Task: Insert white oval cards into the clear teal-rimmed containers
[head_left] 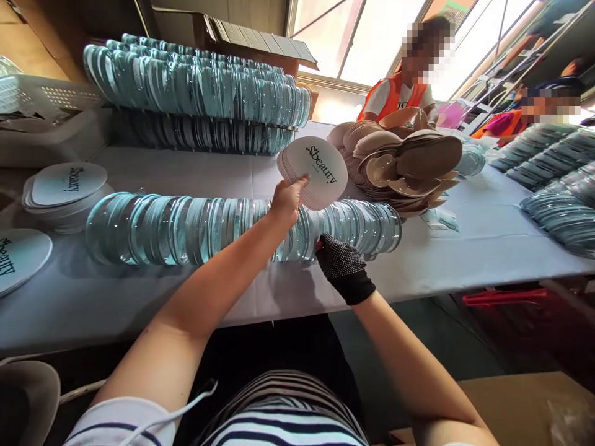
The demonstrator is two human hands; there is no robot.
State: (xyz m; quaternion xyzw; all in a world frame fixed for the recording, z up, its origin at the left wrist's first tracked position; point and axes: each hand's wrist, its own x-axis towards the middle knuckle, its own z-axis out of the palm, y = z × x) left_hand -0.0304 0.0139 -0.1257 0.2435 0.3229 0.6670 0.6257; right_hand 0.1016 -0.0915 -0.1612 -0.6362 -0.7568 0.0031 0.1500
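Observation:
My left hand (287,199), bare, holds up a fanned stack of white egg-shaped "beauty" cards (317,170) above the table. Just below it lies a long row of clear bluish plastic shells (186,228) stood on edge along the white table (465,260). My right hand (343,265), in a black dotted glove, rests its fingers against the row's right part; whether it grips a shell I cannot tell.
Two more rows of clear shells (199,93) are stacked at the back. Piles of printed cards (67,186) lie at the left, beige pads (409,164) at centre right, more shells (558,210) far right. A person in an orange vest (395,93) sits across the table.

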